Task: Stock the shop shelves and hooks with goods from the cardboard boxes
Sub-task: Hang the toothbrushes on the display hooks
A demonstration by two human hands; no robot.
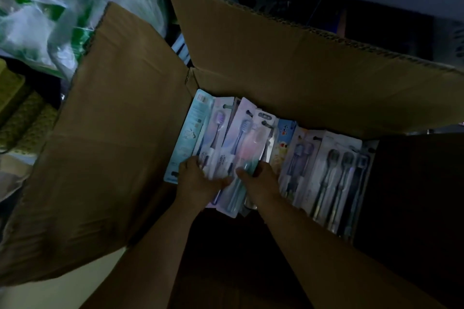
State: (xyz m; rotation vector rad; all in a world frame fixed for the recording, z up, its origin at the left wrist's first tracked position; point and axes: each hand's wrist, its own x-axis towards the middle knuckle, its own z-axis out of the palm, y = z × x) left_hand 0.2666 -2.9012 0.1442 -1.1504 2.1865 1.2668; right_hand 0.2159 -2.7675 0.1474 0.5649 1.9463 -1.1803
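Both the left hand (194, 178) and right hand (261, 180) grip toothbrush packs (238, 148), heads pointing away.

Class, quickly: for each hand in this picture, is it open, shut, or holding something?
Left hand: fingers curled on toothbrush packs in the cardboard box.
Right hand: grips the pink-and-green toothbrush pack, thumb on front.

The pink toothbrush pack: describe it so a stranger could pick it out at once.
Look into the open cardboard box, at the row of toothbrush packs standing along its far wall. The right hand grips one near the middle. This pink toothbrush pack fades to green; its neighbours are blue, lilac or white.
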